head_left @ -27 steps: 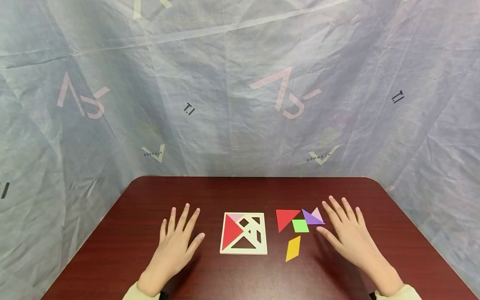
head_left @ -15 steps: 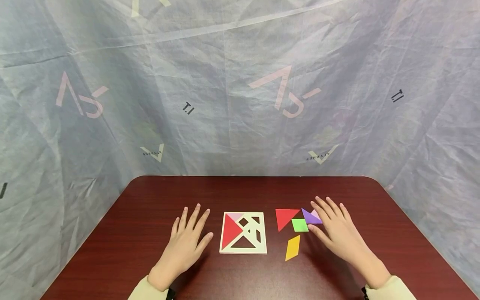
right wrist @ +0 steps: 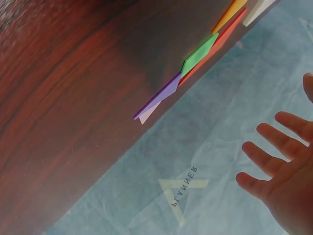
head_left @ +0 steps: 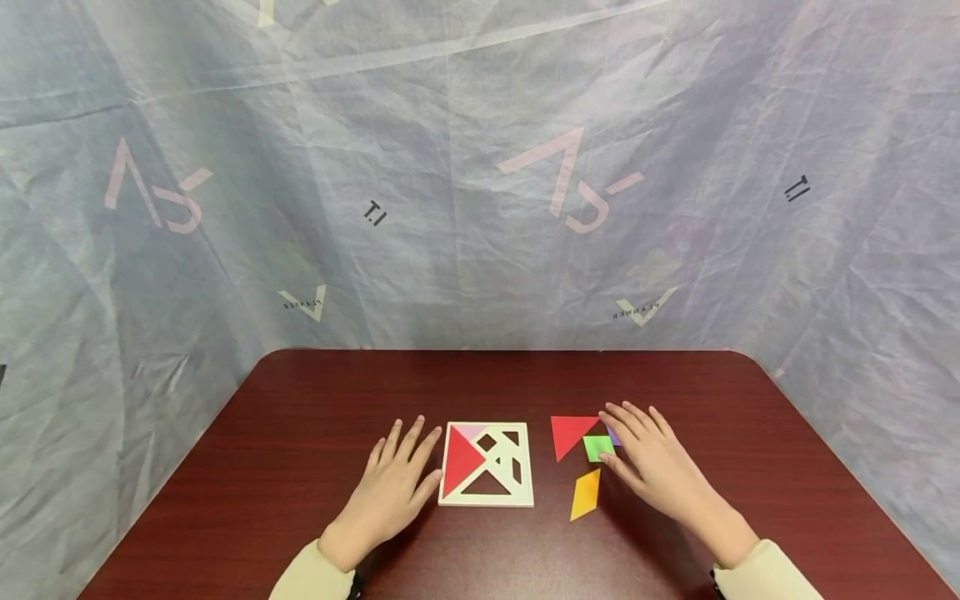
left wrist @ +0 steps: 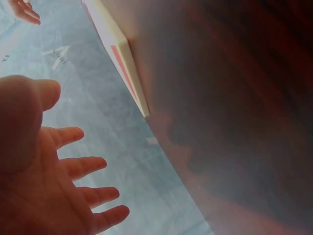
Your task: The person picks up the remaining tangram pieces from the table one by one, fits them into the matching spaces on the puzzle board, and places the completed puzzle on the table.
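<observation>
While both hands hover with fingers spread, puzzle tray and pieces lie between

Puzzle tray (head_left: 527,467), square and off-white, sits flat mid-counter, nearer the left hand. Seated red triangle (head_left: 459,462) fills its left side; pink corner piece (head_left: 470,430) sits top left. Remaining cut-outs show dark: diamond, triangles, a slanted four-sided one.

Pieces right of tray, flat on counter: loose red triangle (head_left: 572,433); green square (head_left: 598,447) just beside it, lower right; yellow parallelogram (head_left: 586,494) nearer the person; purple triangle (head_left: 613,437) mostly under the right hand in head view. Right wrist view also shows small pink triangle (right wrist: 149,113) next to purple; head view hides it behind the hand.

Left hand (head_left: 393,487) beside tray's left edge. Thumb tip overlaps that edge in head view, but left wrist view shows thumb and tray apart. Fingers extended, relaxed, nothing gripped.

Right hand (head_left: 660,471) above the pieces; thumb overlaps green square's corner, a fingertip meets loose red triangle's right corner in head view. Right wrist view puts the hand clear of pieces. Fingers spread, nearly straight, nothing grasped.

Pale sleeves (head_left: 315,571) on both arms, dark band (head_left: 356,586) at the left wrist, similar at right. Counter (head_left: 480,379) is dark red-brown, rounded far corners. Grey curtain (head_left: 450,208) behind, creased, printed with letters and check-like marks.
</observation>
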Motion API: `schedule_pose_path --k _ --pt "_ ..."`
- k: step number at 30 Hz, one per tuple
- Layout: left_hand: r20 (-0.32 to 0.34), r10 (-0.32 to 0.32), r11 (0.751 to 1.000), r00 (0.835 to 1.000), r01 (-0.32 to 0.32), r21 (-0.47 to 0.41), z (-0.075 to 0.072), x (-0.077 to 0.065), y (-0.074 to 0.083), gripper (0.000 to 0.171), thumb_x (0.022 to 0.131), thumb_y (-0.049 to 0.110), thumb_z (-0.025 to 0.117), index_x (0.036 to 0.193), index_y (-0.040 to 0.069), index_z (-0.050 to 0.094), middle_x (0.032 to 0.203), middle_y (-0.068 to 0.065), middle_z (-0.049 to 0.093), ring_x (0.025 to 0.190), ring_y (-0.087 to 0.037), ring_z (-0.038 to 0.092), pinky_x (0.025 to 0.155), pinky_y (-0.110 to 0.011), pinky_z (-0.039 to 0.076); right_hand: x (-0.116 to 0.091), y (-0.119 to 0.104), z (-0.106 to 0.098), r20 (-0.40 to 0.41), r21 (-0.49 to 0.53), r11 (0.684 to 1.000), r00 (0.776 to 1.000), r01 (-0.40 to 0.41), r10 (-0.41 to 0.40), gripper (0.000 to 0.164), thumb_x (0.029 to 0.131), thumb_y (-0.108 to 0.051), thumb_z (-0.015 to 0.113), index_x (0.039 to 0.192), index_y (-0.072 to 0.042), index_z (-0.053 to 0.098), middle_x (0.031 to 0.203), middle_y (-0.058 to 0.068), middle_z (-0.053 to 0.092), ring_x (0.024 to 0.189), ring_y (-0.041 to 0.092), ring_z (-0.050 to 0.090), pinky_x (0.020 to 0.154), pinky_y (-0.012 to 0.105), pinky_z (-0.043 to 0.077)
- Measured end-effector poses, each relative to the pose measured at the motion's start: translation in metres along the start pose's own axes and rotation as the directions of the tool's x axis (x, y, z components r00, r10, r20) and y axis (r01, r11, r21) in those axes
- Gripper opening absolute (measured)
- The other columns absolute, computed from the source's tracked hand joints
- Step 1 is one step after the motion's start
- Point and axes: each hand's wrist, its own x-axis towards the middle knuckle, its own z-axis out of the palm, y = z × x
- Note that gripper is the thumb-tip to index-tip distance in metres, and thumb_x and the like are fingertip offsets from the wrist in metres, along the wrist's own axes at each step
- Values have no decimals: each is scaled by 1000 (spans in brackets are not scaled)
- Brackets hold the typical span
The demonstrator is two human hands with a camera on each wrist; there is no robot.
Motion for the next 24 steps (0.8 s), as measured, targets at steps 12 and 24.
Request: schedule_pose_path --k 12,24 --pt "90 42 999 995 -43 9 10 4 4 48 94 31 47 139 14 40 145 -14 35 134 -42 26 102 -57 29 8 3 16 70 19 999 997 43 -44 51 75 -22 73 118 0 58 119 14 59 111 32 55 97 57 34" --pt "123 118 991 985 -125 45 13 13 6 45 91 27 52 133 11 46 140 -17 41 128 -44 36 99 -55 34 27 5 35 163 44 998 986 38 -44 45 75 -19 74 115 -4 60 112 11 62 105 28 58 95 55 38"
